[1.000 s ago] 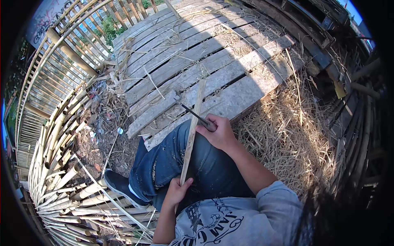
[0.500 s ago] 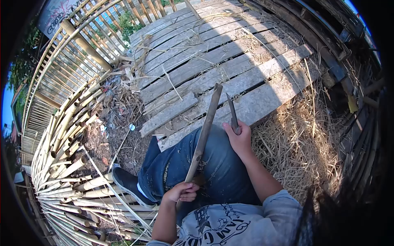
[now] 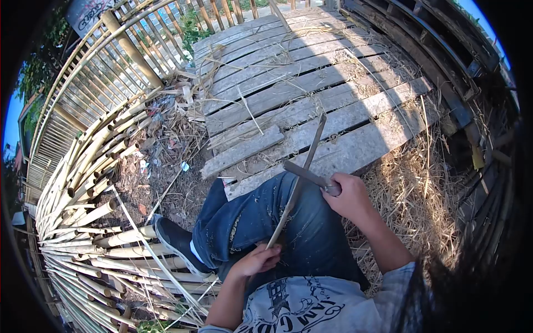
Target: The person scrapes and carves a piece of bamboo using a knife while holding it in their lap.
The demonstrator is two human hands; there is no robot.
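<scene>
My left hand [image 3: 258, 261] is closed around the lower end of a long, narrow strip of bamboo or wood [image 3: 290, 206]. The strip slants up over my bent knee, and its far end shows against the planks. In my right hand [image 3: 351, 197] I grip a knife by its handle. Its dark blade [image 3: 294, 168] points left and crosses the strip above the knee; whether the edge bites into it, I cannot tell. Under the strip are my blue jeans [image 3: 261, 208], with pale shavings clinging to them.
A weathered plank platform [image 3: 311, 105] lies ahead, with a loose board [image 3: 244, 151] near its edge. Several cut bamboo poles [image 3: 89, 216] are stacked on the left by a bamboo fence [image 3: 105, 61]. Shavings [image 3: 411, 188] cover the ground on the right.
My right hand has swung the knife from pointing upward beside the strip to lying across it. The strip has turned to show its thinner side, and the view has shifted slightly.
</scene>
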